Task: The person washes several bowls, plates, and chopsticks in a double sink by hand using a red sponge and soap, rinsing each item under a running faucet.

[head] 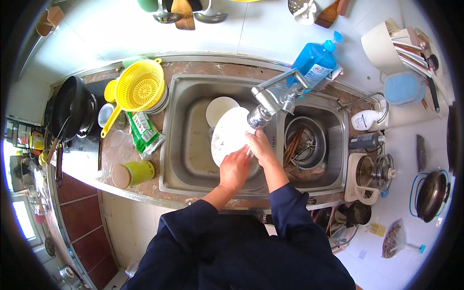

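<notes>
A large white oval plate (228, 136) is tilted over the left basin of a steel double sink (192, 163), just below the head of a chrome faucet (268, 99). My left hand (233, 168) grips its lower edge. At its right edge, close under the faucet head, my right hand (259, 145) holds on as well, and the two hands nearly meet. Part of the plate's rim is hidden by the fingers. Behind it, a smaller white round plate (221, 108) lies in the basin, partly covered. Whether water is running cannot be told.
In the right basin stands a steel bowl (320, 145) with chopsticks (293, 145). A blue pump bottle (313, 63) is behind the faucet. Left of the sink are a yellow colander (141, 85) on stacked bowls, a green packet (143, 130), a green canister (136, 174) and a black wok (69, 108).
</notes>
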Demonstrator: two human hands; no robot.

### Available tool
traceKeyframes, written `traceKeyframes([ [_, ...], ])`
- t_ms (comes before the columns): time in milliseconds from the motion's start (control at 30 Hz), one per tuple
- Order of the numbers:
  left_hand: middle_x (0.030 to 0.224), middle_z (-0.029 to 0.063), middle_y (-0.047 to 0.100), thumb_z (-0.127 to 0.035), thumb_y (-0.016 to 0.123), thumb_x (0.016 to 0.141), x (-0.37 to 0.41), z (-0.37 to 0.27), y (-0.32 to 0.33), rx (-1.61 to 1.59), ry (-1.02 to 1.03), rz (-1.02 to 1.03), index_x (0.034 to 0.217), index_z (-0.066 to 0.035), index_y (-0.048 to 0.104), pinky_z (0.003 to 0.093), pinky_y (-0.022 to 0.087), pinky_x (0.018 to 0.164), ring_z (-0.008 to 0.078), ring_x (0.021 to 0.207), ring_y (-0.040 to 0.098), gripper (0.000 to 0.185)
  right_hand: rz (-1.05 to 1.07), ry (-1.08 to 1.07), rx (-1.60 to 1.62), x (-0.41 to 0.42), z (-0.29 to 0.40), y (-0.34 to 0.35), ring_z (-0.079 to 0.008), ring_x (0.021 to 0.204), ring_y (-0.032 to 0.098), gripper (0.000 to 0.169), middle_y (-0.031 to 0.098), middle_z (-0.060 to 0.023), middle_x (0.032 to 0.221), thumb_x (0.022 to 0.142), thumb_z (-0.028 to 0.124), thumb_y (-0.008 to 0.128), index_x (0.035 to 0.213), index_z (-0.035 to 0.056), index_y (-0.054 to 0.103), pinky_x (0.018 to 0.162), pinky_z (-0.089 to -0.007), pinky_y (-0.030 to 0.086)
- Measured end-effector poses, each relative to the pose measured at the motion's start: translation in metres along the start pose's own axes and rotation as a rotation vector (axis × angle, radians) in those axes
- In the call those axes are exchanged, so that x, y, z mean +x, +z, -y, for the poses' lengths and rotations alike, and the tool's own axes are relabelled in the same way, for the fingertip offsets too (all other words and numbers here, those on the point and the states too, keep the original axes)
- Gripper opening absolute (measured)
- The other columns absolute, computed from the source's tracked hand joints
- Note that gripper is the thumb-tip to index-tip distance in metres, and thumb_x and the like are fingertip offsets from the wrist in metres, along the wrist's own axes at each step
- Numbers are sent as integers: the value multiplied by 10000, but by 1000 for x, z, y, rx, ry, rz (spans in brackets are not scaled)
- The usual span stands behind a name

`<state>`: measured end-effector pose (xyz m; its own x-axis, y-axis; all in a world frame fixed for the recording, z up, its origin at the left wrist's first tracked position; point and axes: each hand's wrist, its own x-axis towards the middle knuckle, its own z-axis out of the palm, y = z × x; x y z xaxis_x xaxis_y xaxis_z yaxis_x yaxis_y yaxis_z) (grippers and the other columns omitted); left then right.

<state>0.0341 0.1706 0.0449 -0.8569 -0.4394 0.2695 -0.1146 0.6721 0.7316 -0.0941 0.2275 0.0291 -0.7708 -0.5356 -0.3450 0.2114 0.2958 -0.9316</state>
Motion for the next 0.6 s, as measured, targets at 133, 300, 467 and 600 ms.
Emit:
traceKeyframes([
  [133,786,174,630,-62,589,782,14,6,-7,-53,-216,-18,975,-16,629,400,481,636,347,738,612,203,82,166,171,-1,2,2,-137,1006,523,495,532,-30,1160,904,440,493,1265,103,456,845,-347,413],
  [300,891,23,658,-148,580,906,34,16,-34,-789,-473,-98,1004,11,625,245,466,684,75,790,586,192,-20,369,338,-3,-6,6,-184,1121,471,596,436,-16,1318,905,548,414,1351,154,384,894,-433,388],
  [467,1038,41,641,-175,568,916,49,38,-51,-1315,-760,-65,1113,-31,595,285,453,849,121,951,587,246,-63,536,506,7,-36,5,-252,1274,362,657,355,-79,1433,900,600,384,1389,161,348,987,-469,326],
  [600,1173,52,588,-206,543,928,43,65,-57,-1530,-836,-25,1200,-53,534,343,412,960,166,1066,549,312,-157,467,956,8,-50,-10,-180,1046,537,405,594,-18,1120,903,398,569,1210,136,531,923,-386,406],
])
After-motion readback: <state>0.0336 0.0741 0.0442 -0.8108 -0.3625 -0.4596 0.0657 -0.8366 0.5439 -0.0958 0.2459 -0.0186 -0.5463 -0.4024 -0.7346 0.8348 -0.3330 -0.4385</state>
